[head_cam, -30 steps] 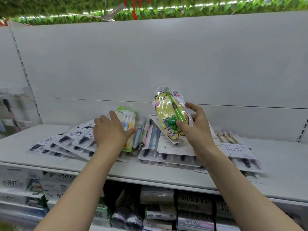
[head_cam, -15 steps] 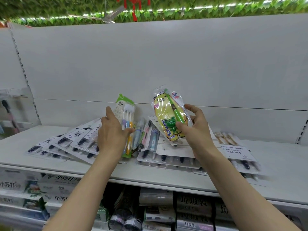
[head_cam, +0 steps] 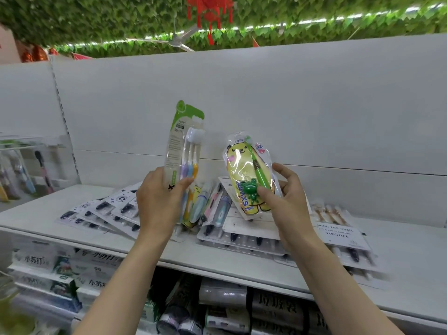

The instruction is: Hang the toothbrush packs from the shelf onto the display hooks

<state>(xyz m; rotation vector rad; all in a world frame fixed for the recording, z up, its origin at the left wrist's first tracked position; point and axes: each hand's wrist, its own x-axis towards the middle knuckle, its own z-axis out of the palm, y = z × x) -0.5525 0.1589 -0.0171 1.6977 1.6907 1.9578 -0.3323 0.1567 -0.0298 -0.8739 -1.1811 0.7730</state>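
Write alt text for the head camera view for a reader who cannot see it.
A person's left hand holds up a green-topped three-toothbrush pack, while the right hand holds a yellow cartoon child's toothbrush pack, both above a white shelf. More toothbrush packs lie spread on the shelf below them.
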